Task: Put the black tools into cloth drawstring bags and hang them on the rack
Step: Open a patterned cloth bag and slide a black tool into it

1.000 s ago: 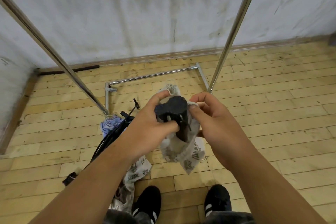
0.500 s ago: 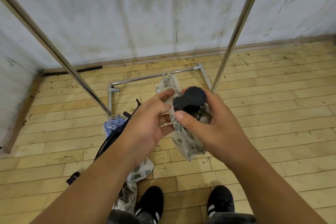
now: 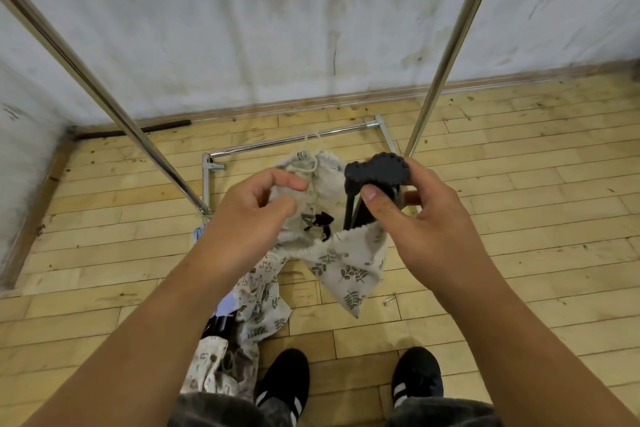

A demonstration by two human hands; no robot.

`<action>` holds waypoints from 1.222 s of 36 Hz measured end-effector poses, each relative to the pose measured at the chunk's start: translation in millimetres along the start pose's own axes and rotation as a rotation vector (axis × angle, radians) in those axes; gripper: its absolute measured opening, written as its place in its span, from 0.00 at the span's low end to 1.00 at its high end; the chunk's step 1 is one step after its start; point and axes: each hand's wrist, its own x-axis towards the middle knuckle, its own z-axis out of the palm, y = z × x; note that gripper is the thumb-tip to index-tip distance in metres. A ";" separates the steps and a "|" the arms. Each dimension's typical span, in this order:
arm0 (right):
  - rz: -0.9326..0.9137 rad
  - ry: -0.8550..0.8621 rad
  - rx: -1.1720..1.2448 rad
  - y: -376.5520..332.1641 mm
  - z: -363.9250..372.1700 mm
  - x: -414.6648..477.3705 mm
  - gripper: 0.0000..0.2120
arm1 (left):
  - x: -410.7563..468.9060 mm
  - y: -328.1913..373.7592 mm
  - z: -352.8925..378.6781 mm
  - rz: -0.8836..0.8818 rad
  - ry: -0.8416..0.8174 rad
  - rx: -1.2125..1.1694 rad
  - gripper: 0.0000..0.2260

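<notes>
A cream cloth drawstring bag (image 3: 346, 263) with a leaf print hangs open between my hands above the floor. My left hand (image 3: 256, 211) pinches the left side of its mouth. My right hand (image 3: 415, 215) grips a black tool (image 3: 375, 172) by its lumpy head, with the tool's thin black legs reaching down into the bag's mouth. A dark piece shows inside the bag. The white drawstring loops up at the far rim. The metal rack's two poles, left pole (image 3: 90, 80) and right pole (image 3: 446, 55), rise at either side.
More printed cloth bags (image 3: 259, 308) and black tool parts (image 3: 218, 322) lie in a pile on the wooden floor by my left shoe (image 3: 284, 378). The rack's base bar (image 3: 294, 139) lies ahead near a white wall. A blue cloth peeks out behind my left arm.
The bag's mouth has been pulled wider apart. The black tool has shifted to the right with my right hand, and its legs now point down into the opening.
</notes>
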 end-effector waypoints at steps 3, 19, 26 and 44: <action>-0.002 -0.011 0.013 0.8 -1.5 0.0 0.13 | 0.0 -0.9 -3.0 0.020 -0.041 0.056 0.17; -0.029 -0.030 0.040 -1.7 -3.9 -1.1 0.15 | 4.5 -14.1 -0.1 0.088 -0.049 0.313 0.11; -0.062 -0.049 0.057 -0.5 -4.7 -1.1 0.17 | 7.8 -14.7 -0.2 0.105 0.132 0.314 0.12; -0.080 -0.049 0.067 3.0 -4.9 -1.2 0.17 | 8.2 -14.7 -4.6 0.075 0.190 0.286 0.02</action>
